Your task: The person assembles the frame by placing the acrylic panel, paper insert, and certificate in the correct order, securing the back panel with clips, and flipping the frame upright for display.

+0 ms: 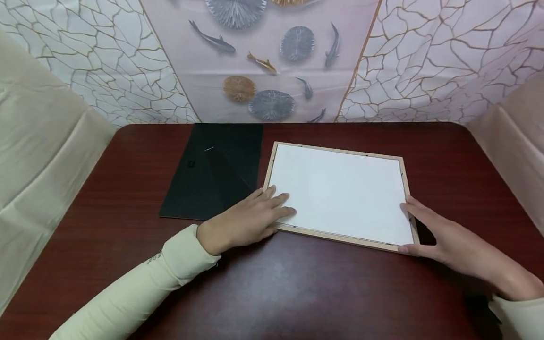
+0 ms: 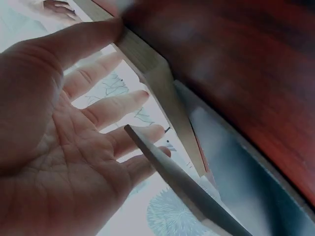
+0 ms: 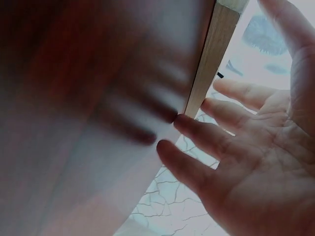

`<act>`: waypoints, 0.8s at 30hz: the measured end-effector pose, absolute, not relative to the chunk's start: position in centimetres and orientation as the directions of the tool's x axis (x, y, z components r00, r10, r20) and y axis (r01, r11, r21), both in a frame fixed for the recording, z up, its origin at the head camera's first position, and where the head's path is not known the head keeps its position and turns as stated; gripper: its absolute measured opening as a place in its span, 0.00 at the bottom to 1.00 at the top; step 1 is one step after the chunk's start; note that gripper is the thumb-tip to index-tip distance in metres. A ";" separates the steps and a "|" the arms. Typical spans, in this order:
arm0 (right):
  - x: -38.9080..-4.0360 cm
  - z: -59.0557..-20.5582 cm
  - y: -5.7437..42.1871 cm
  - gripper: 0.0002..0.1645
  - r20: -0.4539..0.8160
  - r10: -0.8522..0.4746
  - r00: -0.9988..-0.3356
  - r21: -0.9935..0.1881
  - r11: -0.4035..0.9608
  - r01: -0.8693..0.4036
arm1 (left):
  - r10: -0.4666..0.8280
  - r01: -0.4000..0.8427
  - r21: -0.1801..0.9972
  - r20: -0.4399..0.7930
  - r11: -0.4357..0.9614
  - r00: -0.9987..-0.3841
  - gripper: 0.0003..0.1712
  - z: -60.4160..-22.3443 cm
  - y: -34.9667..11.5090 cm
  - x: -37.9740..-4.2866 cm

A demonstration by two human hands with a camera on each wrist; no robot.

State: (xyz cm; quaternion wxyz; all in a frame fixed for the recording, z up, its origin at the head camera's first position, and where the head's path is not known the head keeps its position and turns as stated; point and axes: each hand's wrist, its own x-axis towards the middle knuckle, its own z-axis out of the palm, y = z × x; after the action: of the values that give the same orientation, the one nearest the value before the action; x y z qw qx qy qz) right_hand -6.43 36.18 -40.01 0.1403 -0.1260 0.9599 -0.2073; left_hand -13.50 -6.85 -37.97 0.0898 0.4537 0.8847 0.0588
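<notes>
A light wooden picture frame lies on the table with a white sheet inside it and small dark tabs along its inner edge. Across its left end rests my left hand, fingers spread over the rim and the sheet; the left wrist view shows the thumb at the frame's side. My right hand is at the opposite end, thumb at the near corner and fingertips along the right rim. Its fingers look straight and spread beside the wooden edge in the right wrist view.
Left of the frame lies a black backing board, its stand leg raised near my left hand. The dark red wooden table ends at a patterned cloth behind, with pale cloth on both sides.
</notes>
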 end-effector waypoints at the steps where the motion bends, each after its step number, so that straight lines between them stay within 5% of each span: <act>1: -6.3 -40.0 35.9 0.61 -0.217 -0.298 -0.930 -0.422 0.887 -0.186 | 0.813 0.794 0.178 -0.096 0.581 -0.574 0.28 -37.9 -6.8 -13.6; 12: -4.0 -40.4 33.9 0.48 -0.034 -0.313 -0.949 -0.291 0.912 -0.291 | 0.761 0.755 0.118 -0.011 0.645 -0.648 0.29 -37.6 -5.9 -14.7; 24: -4.2 -39.2 32.8 0.39 -0.052 -0.292 -0.955 -0.205 0.939 -0.276 | 0.712 0.710 0.080 0.006 0.699 -0.702 0.27 -37.6 -4.6 -15.3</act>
State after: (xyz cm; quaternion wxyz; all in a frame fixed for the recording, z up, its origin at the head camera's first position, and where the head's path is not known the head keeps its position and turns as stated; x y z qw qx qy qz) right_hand -4.25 32.79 -39.18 0.0411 -0.1443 0.9838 -0.0984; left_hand -15.29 -4.57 -37.60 0.0125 0.3859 0.9217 0.0381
